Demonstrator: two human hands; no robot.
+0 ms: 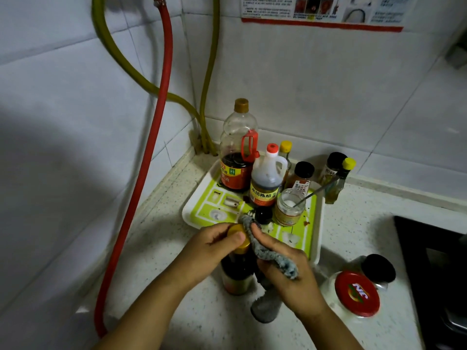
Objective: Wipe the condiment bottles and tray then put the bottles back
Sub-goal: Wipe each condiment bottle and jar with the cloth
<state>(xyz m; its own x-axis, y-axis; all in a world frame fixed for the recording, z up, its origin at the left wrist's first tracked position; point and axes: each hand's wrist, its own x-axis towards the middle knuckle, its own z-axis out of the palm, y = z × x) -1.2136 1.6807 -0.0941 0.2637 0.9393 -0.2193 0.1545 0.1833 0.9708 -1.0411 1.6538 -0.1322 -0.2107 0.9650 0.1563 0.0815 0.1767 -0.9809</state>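
Left fingers gripping bottle cap, right hand holding cloth

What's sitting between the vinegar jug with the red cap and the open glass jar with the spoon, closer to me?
In the head view, a small black-capped bottle stands on the tray, just in front of the gap between vinegar jug and glass jar.

A: Item, person's body as seen from the head camera?
B: Two forearms, two hands: left hand, right hand.
A: Clothing on the arms?
B: Both forearms bare to the near frame edge; no sleeve in view.
A: Hands?
B: Bare, short plain nails; thumbnail visible on the left.
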